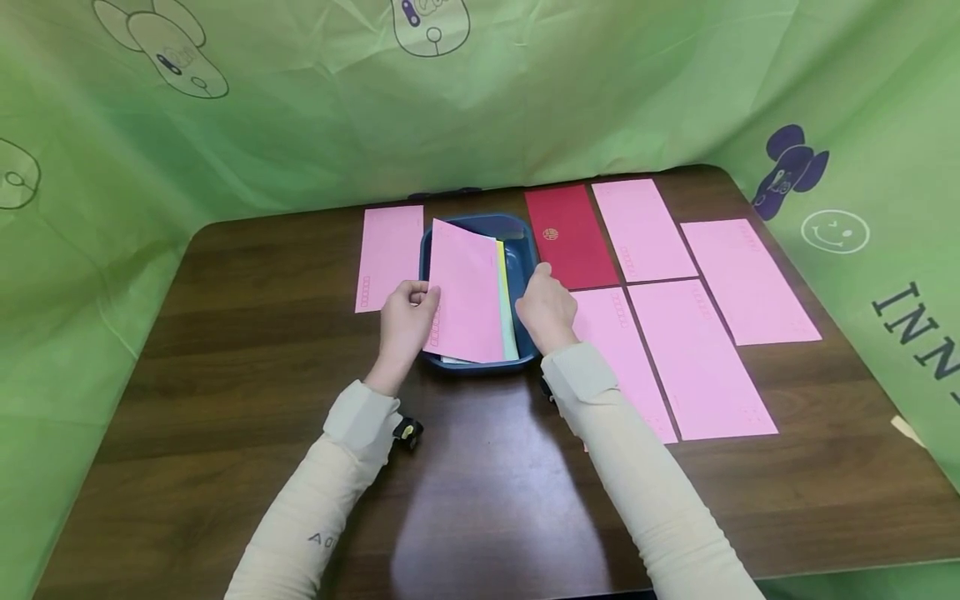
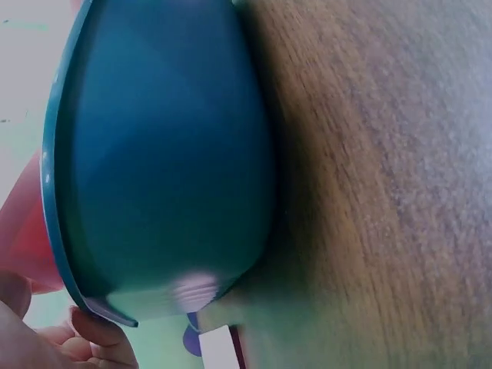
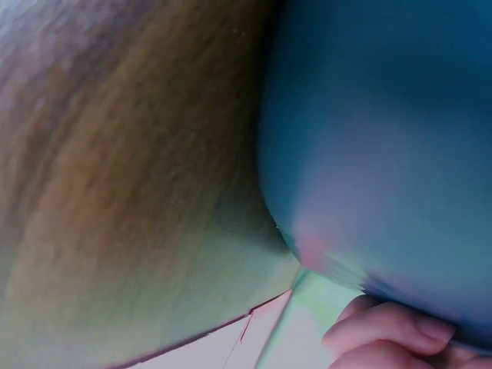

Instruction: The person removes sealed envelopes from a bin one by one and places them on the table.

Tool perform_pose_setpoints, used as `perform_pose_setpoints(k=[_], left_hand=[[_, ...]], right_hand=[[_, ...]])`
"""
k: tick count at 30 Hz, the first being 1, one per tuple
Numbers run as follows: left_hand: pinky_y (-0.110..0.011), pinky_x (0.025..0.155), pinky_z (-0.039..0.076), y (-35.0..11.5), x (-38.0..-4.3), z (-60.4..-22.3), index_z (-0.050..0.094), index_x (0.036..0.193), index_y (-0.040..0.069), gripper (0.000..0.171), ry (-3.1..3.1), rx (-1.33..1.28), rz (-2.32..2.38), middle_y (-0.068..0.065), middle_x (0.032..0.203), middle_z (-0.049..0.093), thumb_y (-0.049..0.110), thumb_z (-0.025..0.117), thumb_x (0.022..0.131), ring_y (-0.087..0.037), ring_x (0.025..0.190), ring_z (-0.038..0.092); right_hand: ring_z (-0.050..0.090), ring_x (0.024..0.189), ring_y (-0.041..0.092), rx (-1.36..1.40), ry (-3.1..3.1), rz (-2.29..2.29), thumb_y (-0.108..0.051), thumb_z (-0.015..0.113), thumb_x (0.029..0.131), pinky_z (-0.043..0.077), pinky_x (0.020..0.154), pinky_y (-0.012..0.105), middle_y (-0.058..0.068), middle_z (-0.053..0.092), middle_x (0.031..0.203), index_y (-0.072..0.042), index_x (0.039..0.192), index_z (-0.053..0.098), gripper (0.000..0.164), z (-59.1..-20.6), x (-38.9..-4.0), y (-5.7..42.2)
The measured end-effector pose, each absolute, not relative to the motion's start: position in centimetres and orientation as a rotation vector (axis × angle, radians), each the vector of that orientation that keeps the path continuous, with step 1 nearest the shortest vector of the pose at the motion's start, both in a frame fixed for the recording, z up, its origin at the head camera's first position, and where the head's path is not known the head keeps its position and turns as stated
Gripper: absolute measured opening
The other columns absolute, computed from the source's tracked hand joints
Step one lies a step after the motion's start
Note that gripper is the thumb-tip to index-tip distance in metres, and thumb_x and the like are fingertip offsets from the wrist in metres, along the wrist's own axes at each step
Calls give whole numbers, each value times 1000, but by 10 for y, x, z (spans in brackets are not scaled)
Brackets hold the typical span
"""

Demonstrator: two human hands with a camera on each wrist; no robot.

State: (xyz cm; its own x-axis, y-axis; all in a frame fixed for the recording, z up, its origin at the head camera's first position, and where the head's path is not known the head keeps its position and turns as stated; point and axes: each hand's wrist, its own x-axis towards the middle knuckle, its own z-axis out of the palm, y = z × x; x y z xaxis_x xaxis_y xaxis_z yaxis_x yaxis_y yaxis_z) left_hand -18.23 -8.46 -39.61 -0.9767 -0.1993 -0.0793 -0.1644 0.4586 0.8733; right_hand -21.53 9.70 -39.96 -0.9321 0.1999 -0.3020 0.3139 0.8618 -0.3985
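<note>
A blue plastic basin (image 1: 480, 368) stands on the table, holding a stack of paper with a pink envelope (image 1: 467, 300) on top. Pale green (image 1: 509, 325) and yellow edges (image 1: 501, 254) show beneath that envelope. At the basin's left side my left hand (image 1: 403, 323) grips the rim, its thumb over the pink envelope's edge. My right hand (image 1: 549, 310) holds the opposite rim, with curled fingers (image 3: 384, 330) against the outer wall in the right wrist view. The basin's outer wall (image 2: 169, 169) fills much of the left wrist view.
One pink envelope (image 1: 392, 258) lies left of the basin. To the right lie a red envelope (image 1: 573, 242) with a gold emblem and several pink envelopes (image 1: 697, 358), one partly under my right forearm. Green printed cloth (image 1: 480, 108) surrounds the brown wooden table (image 1: 247, 333).
</note>
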Motion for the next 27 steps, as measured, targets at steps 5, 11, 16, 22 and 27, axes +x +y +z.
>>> perform_pose_setpoints(k=[5,11,16,22,27], left_hand=[[-22,57,40,-87,-181,-396,63,110,0,30,-2619,346,-1626,-10,85,58,26,56,95,-17,69,49],[-21,57,41,-89,-180,-393,63,111,-1,31,-2598,356,-1661,-11,84,60,26,56,95,-15,68,50],[-22,55,41,-91,-176,-388,60,111,0,28,-2572,324,-1697,-8,79,55,23,54,96,-15,65,48],[-23,54,39,-93,-171,-383,57,112,2,26,-2571,317,-1699,-7,77,54,23,52,97,-15,63,46],[-23,54,40,-97,-170,-381,58,112,3,27,-2549,325,-1707,-8,79,59,25,53,97,-15,64,48]], right_hand=[[49,51,17,390,2774,-652,-23,57,92,39,52,27,8,54,66,-2,147,23,68,-401,-215,98],[50,51,17,389,2784,-633,-23,58,92,40,52,27,9,54,66,-2,148,22,71,-401,-215,99],[55,56,20,386,2794,-631,-23,59,90,42,55,29,10,57,69,-2,145,26,66,-401,-215,98],[59,61,22,396,2792,-643,-23,60,90,44,59,30,11,60,74,-2,144,28,66,-400,-214,97],[57,58,20,392,2800,-657,-23,61,89,43,57,29,11,59,72,-2,142,30,65,-401,-214,96]])
